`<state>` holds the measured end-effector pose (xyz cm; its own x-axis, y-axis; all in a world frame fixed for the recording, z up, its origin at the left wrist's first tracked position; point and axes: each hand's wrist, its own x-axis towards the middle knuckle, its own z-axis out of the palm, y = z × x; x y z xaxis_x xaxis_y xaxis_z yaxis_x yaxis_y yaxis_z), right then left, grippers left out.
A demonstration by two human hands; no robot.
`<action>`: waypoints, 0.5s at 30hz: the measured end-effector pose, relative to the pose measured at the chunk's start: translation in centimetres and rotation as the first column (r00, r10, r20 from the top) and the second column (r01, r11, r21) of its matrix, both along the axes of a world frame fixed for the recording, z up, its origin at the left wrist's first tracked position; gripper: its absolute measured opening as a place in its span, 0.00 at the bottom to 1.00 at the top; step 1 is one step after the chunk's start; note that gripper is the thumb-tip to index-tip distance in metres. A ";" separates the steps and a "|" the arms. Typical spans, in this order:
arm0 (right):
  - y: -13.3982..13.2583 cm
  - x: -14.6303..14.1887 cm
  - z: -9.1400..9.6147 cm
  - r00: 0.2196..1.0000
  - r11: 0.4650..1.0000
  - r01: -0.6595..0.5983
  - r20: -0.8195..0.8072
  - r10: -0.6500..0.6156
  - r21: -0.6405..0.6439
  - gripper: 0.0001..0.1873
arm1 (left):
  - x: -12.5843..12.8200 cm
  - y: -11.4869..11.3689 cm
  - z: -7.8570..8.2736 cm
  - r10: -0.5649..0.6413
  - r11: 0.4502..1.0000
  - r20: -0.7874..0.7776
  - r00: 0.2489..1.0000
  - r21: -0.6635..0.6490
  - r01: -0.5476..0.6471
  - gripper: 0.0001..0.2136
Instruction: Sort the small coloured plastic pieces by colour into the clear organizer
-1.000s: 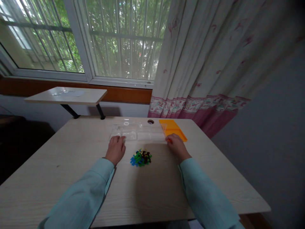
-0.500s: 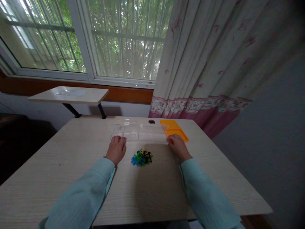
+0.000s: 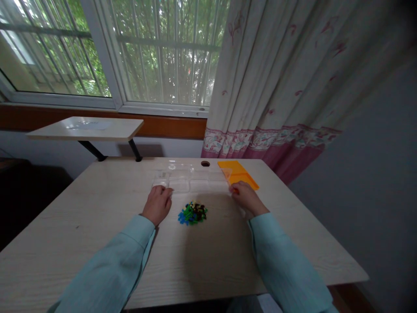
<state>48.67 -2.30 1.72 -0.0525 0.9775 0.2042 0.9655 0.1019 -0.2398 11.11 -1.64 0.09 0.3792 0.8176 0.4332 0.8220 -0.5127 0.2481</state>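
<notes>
Clear tray (image 3: 190,181), left hand (image 3: 157,204), right hand (image 3: 246,198) at near corners, can't tell grip's state, shelf paper (image 3: 95,125) illegible

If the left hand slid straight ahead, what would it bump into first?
The left hand would probably meet the clear, rectangular plastic compartment tray; depth is unclear, and they may be touching.

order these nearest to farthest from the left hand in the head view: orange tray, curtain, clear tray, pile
1. Clear tray: its near left corner is at the left hand.
2. Pile: right of that hand.
3. Orange tray: farther right.
4. Curtain: right, in the background.
</notes>
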 end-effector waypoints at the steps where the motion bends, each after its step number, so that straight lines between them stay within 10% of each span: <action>1: 0.0 0.1 0.0 1.000 1.000 -0.002 0.000 0.002 -0.002 0.11 | 0.0 0.0 -0.1 0.001 1.000 -0.003 1.000 0.003 -0.001 0.16; 15: -0.2 -0.3 0.3 0.998 0.997 0.063 0.026 -0.062 -0.038 0.22 | -0.2 0.1 0.2 0.012 0.999 -0.024 1.000 0.037 -0.011 0.15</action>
